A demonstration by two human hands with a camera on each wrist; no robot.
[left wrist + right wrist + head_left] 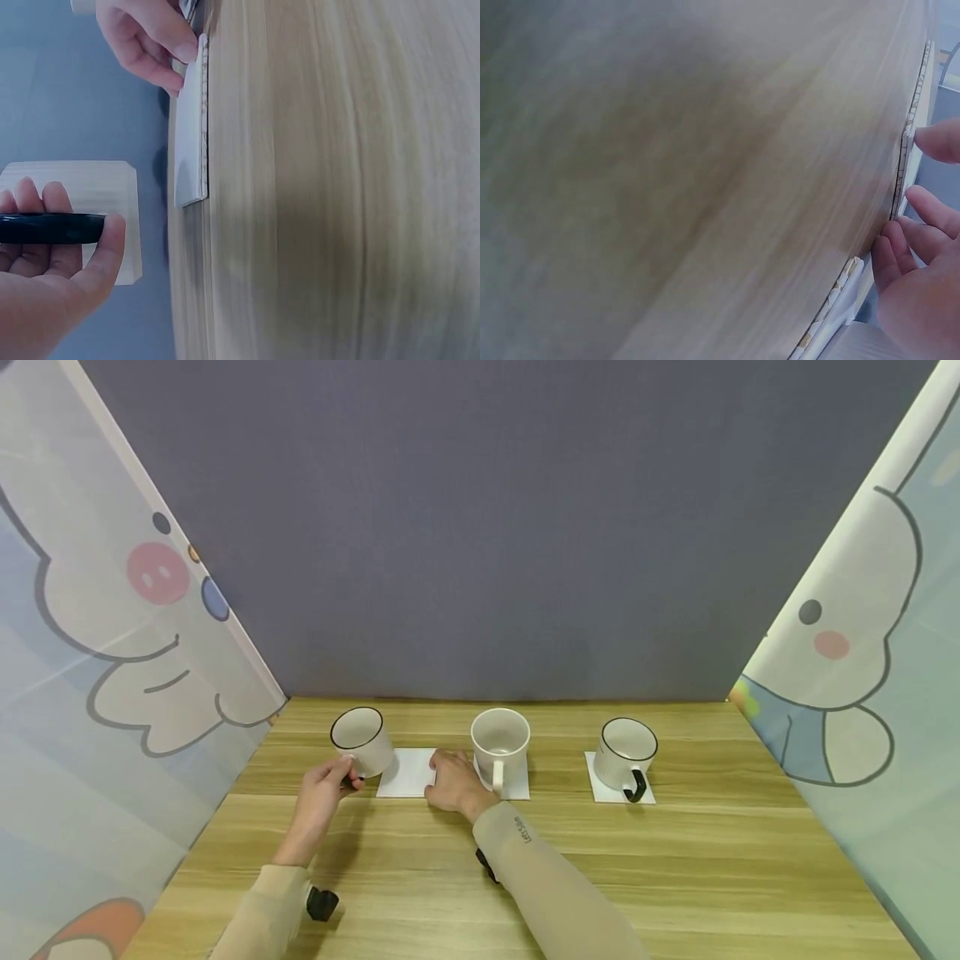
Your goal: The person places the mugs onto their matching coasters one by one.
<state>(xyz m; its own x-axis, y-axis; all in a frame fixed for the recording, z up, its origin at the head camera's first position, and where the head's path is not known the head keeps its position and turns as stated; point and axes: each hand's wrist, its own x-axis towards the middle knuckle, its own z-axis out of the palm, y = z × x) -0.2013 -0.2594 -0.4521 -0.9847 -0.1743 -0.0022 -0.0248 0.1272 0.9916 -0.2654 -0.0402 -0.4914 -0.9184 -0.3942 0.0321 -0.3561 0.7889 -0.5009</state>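
Note:
My left hand pinches the black handle of a white mug with a black rim. In the left wrist view this mug hangs off the tabletop, upright in the head view. Right of it lies a square white cardboard coaster, flat on the table. My right hand grips the coaster's right end with thumb and fingers, partly hiding it. Just beyond that hand stands an all-white mug on another white coaster, its handle toward me.
At the right, a second black-rimmed mug with a black handle stands on its own white coaster. A grey panel rises behind the wooden table. Cartoon-printed sheets flank both sides.

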